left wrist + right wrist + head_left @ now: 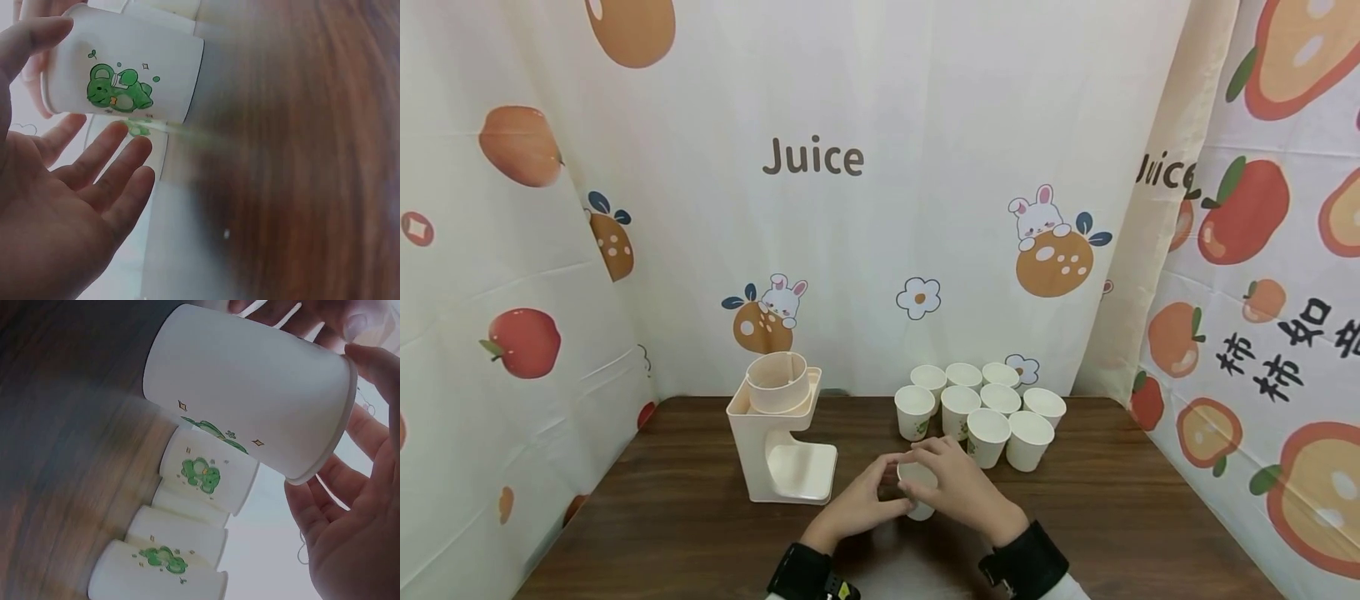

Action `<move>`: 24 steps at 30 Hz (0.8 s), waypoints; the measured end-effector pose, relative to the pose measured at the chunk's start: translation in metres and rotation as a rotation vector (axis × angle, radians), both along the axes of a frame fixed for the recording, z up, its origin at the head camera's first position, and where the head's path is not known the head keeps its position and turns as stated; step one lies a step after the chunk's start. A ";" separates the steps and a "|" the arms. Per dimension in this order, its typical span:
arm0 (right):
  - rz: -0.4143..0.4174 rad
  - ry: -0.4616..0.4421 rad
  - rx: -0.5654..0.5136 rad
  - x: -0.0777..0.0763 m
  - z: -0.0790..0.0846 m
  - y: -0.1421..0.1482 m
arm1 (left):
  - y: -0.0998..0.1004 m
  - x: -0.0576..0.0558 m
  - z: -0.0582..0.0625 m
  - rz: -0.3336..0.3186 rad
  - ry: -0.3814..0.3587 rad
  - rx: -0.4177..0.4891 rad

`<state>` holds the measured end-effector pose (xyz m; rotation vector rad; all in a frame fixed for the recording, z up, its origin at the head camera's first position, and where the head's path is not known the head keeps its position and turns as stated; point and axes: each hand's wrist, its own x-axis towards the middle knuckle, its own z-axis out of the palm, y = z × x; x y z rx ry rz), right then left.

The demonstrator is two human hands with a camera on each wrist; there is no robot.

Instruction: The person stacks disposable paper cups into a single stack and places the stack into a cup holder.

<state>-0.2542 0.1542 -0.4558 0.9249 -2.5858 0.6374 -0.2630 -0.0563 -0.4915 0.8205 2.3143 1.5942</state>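
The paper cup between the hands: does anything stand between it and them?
Nothing visible does: the left hand and right hand flank the paper cup, and the other paper cups stand beyond it.

Behind the dark wood-grain surface [647, 467] hangs a pale fabric backdrop [962, 100] printed with "Juice" [831, 161], rabbits [1039, 220], oranges [1054, 268] and flowers [919, 298]. The left cloth [445, 275] shows scattered fruit [526, 342]; the right cloth [1300, 275] carries larger fruit [1318, 500] and dark characters [1304, 323]. A soft sheen [910, 575] lies on the surface's near part.

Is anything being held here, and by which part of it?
Yes, one cup, near its rim, in the fingers of the right hand. Whether the left hand beside it also grips can't be told.
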 end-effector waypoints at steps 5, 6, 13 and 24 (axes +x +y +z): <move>0.076 -0.045 -0.057 0.002 -0.001 0.000 | 0.003 0.000 -0.002 -0.030 0.014 0.016; 0.086 -0.048 -0.063 0.002 -0.001 -0.001 | 0.004 0.000 -0.002 -0.033 0.016 0.014; 0.119 -0.052 -0.086 0.004 -0.002 -0.006 | 0.005 0.002 -0.003 -0.029 -0.063 0.035; 0.144 -0.043 -0.071 0.006 -0.001 -0.009 | 0.004 0.005 -0.004 -0.023 -0.192 0.112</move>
